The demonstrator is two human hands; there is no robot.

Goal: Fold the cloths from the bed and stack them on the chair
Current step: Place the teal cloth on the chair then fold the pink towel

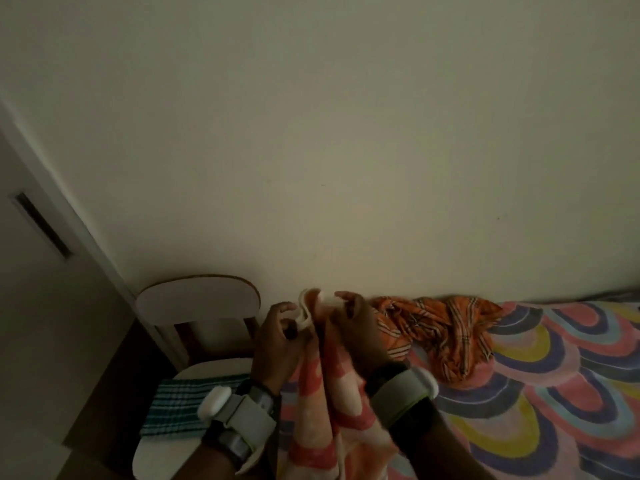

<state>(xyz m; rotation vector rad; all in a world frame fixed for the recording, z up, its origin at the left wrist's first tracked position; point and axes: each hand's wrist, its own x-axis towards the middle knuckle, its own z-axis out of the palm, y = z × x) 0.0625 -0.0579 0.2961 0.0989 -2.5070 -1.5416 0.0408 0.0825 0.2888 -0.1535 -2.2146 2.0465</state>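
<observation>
I hold a pink and cream patterned cloth up in front of me, its length hanging down between my forearms. My left hand pinches its top edge on the left, and my right hand pinches the top edge on the right, the two hands close together. An orange checked cloth lies crumpled on the bed by the wall, just right of my right hand. A green and white striped cloth lies folded flat on the seat of the white chair at the left.
The bed has a sheet of coloured arcs and runs along a plain wall. The chair stands between the bed's end and a door frame at the left. Both wrists carry strapped bands.
</observation>
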